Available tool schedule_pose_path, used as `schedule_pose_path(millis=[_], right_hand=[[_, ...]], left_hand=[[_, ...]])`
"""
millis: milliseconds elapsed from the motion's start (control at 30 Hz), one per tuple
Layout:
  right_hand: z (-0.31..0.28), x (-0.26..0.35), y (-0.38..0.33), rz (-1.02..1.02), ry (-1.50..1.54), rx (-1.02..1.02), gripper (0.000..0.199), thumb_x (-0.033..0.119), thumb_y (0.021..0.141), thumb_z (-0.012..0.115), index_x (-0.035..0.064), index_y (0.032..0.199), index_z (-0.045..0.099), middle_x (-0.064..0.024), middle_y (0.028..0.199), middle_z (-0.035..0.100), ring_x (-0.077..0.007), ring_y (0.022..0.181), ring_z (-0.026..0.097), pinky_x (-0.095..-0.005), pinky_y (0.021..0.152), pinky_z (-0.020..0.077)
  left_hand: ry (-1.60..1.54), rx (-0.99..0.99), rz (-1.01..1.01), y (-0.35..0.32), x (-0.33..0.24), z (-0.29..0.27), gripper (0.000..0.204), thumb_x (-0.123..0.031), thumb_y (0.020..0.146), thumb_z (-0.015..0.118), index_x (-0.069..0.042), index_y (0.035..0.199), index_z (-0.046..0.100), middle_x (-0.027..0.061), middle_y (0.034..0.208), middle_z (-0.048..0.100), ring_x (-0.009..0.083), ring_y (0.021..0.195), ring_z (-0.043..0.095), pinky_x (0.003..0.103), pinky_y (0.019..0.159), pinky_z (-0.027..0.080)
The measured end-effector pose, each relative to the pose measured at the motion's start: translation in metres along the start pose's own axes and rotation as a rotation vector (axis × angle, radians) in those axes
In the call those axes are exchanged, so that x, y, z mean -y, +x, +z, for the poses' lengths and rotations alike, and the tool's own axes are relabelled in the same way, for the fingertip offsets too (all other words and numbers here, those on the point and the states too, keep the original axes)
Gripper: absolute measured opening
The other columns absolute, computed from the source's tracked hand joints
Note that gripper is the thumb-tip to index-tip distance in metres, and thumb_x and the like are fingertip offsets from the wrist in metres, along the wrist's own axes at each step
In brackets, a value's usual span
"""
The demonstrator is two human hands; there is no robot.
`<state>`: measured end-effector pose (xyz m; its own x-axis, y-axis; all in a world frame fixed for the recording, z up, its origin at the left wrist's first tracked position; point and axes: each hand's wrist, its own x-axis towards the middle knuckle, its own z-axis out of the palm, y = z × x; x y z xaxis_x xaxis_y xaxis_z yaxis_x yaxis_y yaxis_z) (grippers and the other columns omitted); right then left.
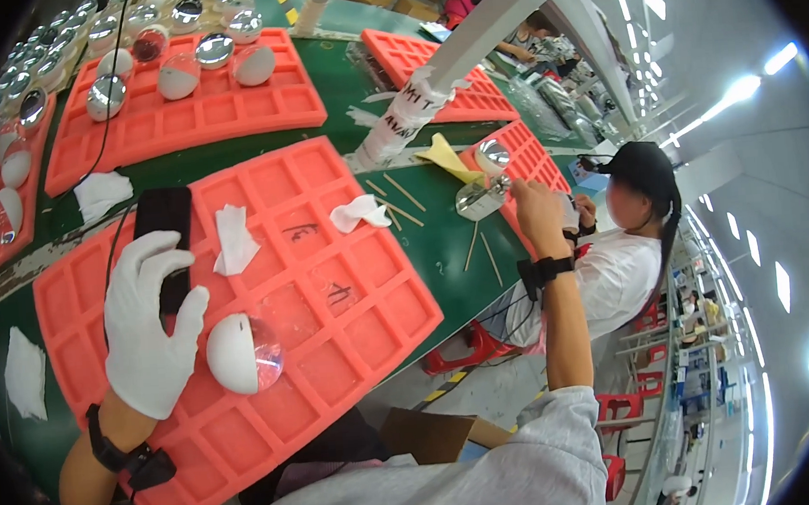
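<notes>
My left hand, in a white glove, hovers over a salmon-coloured foam tray with fingers spread and nothing in them. Close to its thumb, a half-white, half-clear ball sits in the tray. A black phone-like slab lies partly behind the fingers. My bare right hand is stretched far to the right, its fingers closed beside a clear glass jar. What those fingers pinch is too small to make out. White cloth scraps lie on the tray.
Thin wooden sticks and a yellow cloth lie on the green table by a taped post. Another foam tray with several balls stands behind. A co-worker in a white shirt sits at the right.
</notes>
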<state>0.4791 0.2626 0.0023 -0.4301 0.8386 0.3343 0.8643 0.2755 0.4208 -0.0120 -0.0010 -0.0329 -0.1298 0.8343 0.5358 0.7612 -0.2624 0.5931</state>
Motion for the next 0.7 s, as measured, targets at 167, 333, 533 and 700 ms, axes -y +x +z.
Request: schedule_pose_path(millis=[167, 333, 533, 700], right_hand=[[0.005, -0.006, -0.001, -0.04, -0.126, -0.034, 0.015, 0.018, 0.091, 0.059, 0.0049, 0.087, 0.064, -0.0134, 0.086, 0.065, -0.0342, 0.088, 0.062, -0.0451, 0.075, 0.0501], [0.005, 0.005, 0.002, -0.11, -0.159, -0.042, 0.016, 0.017, 0.091, 0.06, 0.0027, 0.087, 0.063, -0.0138, 0.087, 0.065, -0.0341, 0.091, 0.059, -0.0442, 0.079, 0.0472], [0.001, 0.007, 0.005, -0.112, -0.185, -0.026, 0.015, 0.016, 0.092, 0.06, 0.0014, 0.089, 0.062, -0.0144, 0.087, 0.065, -0.034, 0.09, 0.058, -0.0443, 0.08, 0.0454], [0.006, 0.008, 0.004, -0.097, -0.184, -0.026, 0.016, 0.017, 0.093, 0.059, 0.0013, 0.089, 0.062, -0.0146, 0.087, 0.064, -0.034, 0.089, 0.058, -0.044, 0.08, 0.0452]], left_hand=[[0.165, -0.016, 0.018, 0.007, 0.019, -0.002, 0.03, -0.009, 0.084, 0.069, -0.005, 0.112, 0.058, 0.0158, 0.125, 0.056, 0.0361, 0.116, 0.054, 0.043, 0.1, 0.043], [0.159, -0.036, -0.106, 0.011, 0.036, -0.017, 0.03, -0.007, 0.086, 0.068, -0.004, 0.114, 0.057, 0.0161, 0.127, 0.055, 0.036, 0.12, 0.052, 0.041, 0.103, 0.042], [-0.011, -0.052, -0.282, 0.009, 0.065, 0.004, 0.032, -0.005, 0.088, 0.064, -0.002, 0.118, 0.056, 0.0166, 0.129, 0.053, 0.0328, 0.125, 0.051, 0.04, 0.108, 0.039], [-0.071, -0.036, -0.292, 0.007, 0.069, 0.009, 0.044, -0.005, 0.088, 0.064, -0.001, 0.13, 0.051, 0.0175, 0.138, 0.05, 0.03, 0.13, 0.048, 0.039, 0.113, 0.036]])
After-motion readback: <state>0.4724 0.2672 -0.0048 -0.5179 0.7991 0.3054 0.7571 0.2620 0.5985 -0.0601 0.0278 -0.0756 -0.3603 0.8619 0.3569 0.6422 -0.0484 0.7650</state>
